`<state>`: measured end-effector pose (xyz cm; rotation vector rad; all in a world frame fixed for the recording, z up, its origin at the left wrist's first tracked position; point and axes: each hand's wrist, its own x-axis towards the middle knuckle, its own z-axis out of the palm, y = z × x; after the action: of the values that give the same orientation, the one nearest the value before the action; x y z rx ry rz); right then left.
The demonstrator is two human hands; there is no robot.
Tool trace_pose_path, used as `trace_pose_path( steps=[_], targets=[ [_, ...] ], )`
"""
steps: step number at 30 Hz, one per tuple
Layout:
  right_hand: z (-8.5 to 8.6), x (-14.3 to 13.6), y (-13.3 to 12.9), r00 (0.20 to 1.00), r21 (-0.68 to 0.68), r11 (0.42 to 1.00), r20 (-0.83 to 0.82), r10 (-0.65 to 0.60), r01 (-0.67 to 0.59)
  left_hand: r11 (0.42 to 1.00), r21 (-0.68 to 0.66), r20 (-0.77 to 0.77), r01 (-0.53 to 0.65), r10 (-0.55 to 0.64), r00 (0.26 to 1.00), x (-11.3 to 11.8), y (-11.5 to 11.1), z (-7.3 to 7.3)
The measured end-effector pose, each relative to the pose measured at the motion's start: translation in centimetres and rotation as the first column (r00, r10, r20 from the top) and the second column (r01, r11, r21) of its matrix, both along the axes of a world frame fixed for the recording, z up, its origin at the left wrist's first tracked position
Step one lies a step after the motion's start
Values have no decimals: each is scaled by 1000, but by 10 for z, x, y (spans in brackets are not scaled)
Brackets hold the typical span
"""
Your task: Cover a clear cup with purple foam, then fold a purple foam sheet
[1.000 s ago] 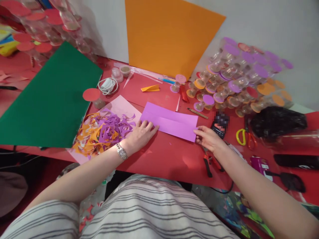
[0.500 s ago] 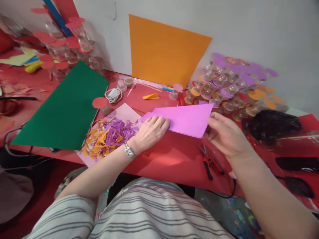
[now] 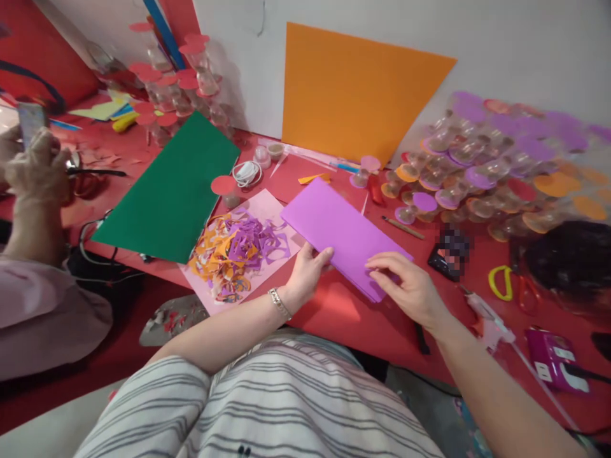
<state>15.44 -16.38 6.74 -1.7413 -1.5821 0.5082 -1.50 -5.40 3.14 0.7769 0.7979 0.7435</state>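
Note:
A folded sheet of purple paper [image 3: 341, 232] is tilted above the red table in front of me, its layers showing along the near right edge. My left hand [image 3: 308, 273] grips its near left edge, thumb on top and fingers underneath. At the right end, my right hand [image 3: 410, 289] is closed, with thumb and fingertips pinching the paper near its corner. Left of the paper, a heap of purple and orange paper scraps [image 3: 238, 245] lies on a pale pink sheet [image 3: 267, 203]. The dark handle of a tool [image 3: 421, 337] shows partly below my right hand.
A green sheet [image 3: 167, 191] lies left; an orange sheet [image 3: 358, 95] leans on the wall. Small hourglasses [image 3: 477, 152] crowd the right back. A glue gun [image 3: 489, 321], yellow-handled scissors [image 3: 500, 283] and a magenta case [image 3: 556, 359] lie right. Another person's hands [image 3: 35, 165] hold a phone.
The purple paper has turned, its right end now nearer me. My left hand has gone from pressing on top to gripping the near edge. The view has shifted; another person's hands show at left.

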Motion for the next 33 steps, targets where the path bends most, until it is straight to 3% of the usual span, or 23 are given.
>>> trace_pose_path(
  steps=[3, 8, 11, 13, 14, 15, 16, 18, 19, 20, 22, 23, 25, 29, 33],
  targets=[
    [-29, -5, -3, 990, -73, 993, 95, 100, -94, 982, -187, 33, -14, 20, 999, 6, -21, -17],
    [-63, -6, -5, 963, -116, 983, 212, 164, -142, 980, -186, -13, 66, -70, 997, 1, -22, -25],
    [-74, -4, -6, 962, -126, 981, 211, 171, -147, 957, -172, -61, 234, -247, 967, -18, -8, -26],
    [-77, -4, -7, 964, -135, 979, 202, 175, -150, 892, -57, -195, 448, -450, 871, -33, 3, -24],
    [-78, -4, -8, 964, -140, 979, 200, 176, -150, 822, 55, -325, 567, -523, 788, -39, 8, -22],
    [-78, -5, -8, 963, -144, 978, 202, 177, -149, 713, 190, -481, 674, -531, 697, -43, 13, -19],
    [-77, -5, -7, 963, -150, 977, 204, 177, -148, 605, 311, -616, 733, -459, 640, -45, 18, -15],
    [-74, -7, -6, 961, -165, 974, 204, 185, -152, 459, 422, -716, 782, -360, 598, -42, 23, -9],
    [-72, -7, -5, 961, -174, 972, 198, 191, -158, 354, 474, -748, 806, -322, 581, -39, 25, -7],
    [-70, -6, -5, 962, -183, 969, 186, 200, -166, 229, 510, -774, 829, -300, 558, -35, 26, -7],
    [-65, 0, -5, 966, -208, 962, 155, 209, -174, -77, 527, -834, 846, -234, 499, -29, 26, -12],
    [-62, 4, -6, 969, -222, 962, 149, 197, -161, -192, 511, -856, 838, -203, 476, -28, 26, -17],
    [-56, 18, -10, 976, -232, 970, 183, 115, -71, -287, 487, -873, 825, -164, 459, -28, 27, -26],
    [-52, 45, -21, 931, -217, 957, 349, -107, 192, -331, 492, -868, 805, -119, 482, -33, 28, -37],
    [-57, 56, -24, 888, -286, 931, 454, -76, 226, -374, 455, -886, 808, -97, 454, -34, 27, -33]
  ],
)
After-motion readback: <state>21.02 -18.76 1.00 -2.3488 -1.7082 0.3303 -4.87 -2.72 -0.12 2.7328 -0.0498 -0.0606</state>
